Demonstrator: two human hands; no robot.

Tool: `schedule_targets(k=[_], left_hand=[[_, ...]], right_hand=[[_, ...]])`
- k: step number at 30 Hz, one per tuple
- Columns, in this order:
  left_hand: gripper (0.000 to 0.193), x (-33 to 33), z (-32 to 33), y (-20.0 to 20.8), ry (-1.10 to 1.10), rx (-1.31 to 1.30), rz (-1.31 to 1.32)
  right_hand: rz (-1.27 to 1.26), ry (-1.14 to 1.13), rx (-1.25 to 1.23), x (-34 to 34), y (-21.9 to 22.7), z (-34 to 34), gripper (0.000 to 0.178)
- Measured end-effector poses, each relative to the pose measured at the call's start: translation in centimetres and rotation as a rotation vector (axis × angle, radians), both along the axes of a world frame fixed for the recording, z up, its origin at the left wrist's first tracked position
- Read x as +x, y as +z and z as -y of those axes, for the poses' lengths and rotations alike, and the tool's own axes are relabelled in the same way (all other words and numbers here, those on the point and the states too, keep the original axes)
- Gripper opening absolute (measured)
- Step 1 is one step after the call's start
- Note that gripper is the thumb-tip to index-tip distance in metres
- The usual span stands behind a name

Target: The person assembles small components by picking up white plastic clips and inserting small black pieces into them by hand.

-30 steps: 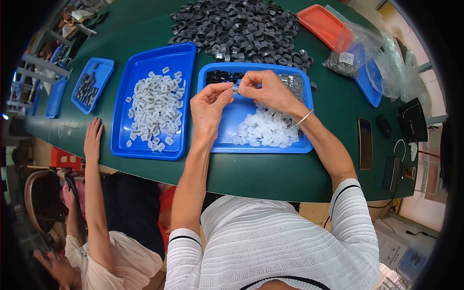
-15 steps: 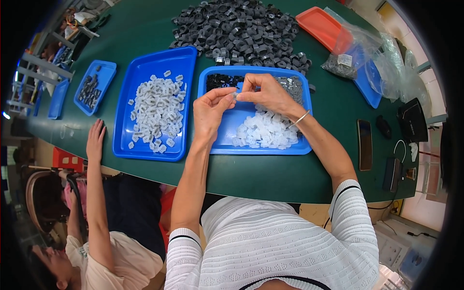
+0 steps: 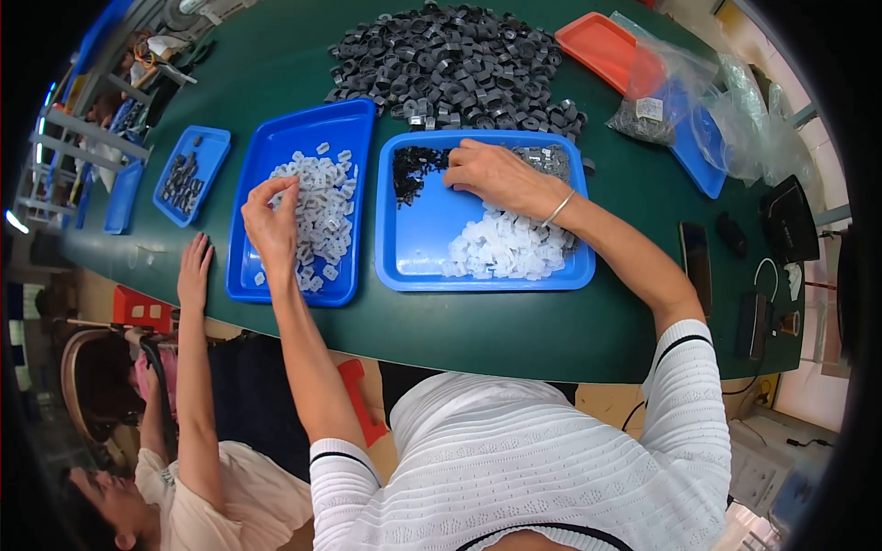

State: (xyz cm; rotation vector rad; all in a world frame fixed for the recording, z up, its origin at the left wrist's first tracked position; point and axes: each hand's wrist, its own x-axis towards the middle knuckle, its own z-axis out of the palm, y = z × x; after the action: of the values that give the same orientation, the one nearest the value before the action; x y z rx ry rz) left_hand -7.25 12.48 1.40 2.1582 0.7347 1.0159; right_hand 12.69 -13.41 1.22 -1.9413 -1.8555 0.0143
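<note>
My left hand [image 3: 273, 223] is over the left blue tray [image 3: 243, 266], beside the heap of small whitish plastic pieces [image 3: 323, 216]. Its thumb and fingertips are pinched together, and whatever is between them is too small to make out. Above the right blue tray [image 3: 404, 273], my right hand [image 3: 496, 174] has its fingers bent down and drawn together, their tips partly hidden. It is between small black parts [image 3: 413, 170] and small grey parts [image 3: 551, 161], with translucent white pieces [image 3: 510, 246] heaped nearer to me.
A large pile of dark grey ring-like parts [image 3: 450, 64] lies beyond the trays. At the right are an orange tray [image 3: 597, 46], clear plastic bags [image 3: 680, 83] and a phone [image 3: 695, 266]. A co-worker's hand [image 3: 194, 271] rests on the table at left, near a small blue tray [image 3: 216, 147].
My hands were together over the right tray, fingering a small piece. They have parted: the left has gone left to the other tray, while the right has stayed over the right tray.
</note>
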Motion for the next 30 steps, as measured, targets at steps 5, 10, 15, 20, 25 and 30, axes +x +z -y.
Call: schedule_targets(k=[5,10,15,20,25,30], left_hand=[[0.01,1.2,6.6,2.0,-0.218,0.147,0.004],[0.014,1.7,14.3,0.9,-0.617,0.113,-0.266],[0.016,1.8,14.8,0.6,-0.651,0.072,-0.414],[0.014,1.7,15.1,0.4,-0.633,-0.075,-0.386],[0.009,2.3,13.2,-1.0,-0.602,-0.574,-0.202],[0.014,2.0,14.4,1.0,-0.606,-0.175,-0.323]], right_hand=[[-0.041,-0.024,0.008,0.9,-2.5,-0.3,0.004],[-0.027,-0.081,0.142,0.5,-2.6,-0.6,0.009],[-0.509,-0.282,0.09,0.0,-0.9,1.3,0.005],[-0.865,-0.216,0.145,0.1,-1.8,2.2,0.009],[-1.146,-0.174,0.097,-0.5,0.2,2.5,0.01],[-1.147,-0.159,0.115,-0.3,0.6,2.9,0.01]])
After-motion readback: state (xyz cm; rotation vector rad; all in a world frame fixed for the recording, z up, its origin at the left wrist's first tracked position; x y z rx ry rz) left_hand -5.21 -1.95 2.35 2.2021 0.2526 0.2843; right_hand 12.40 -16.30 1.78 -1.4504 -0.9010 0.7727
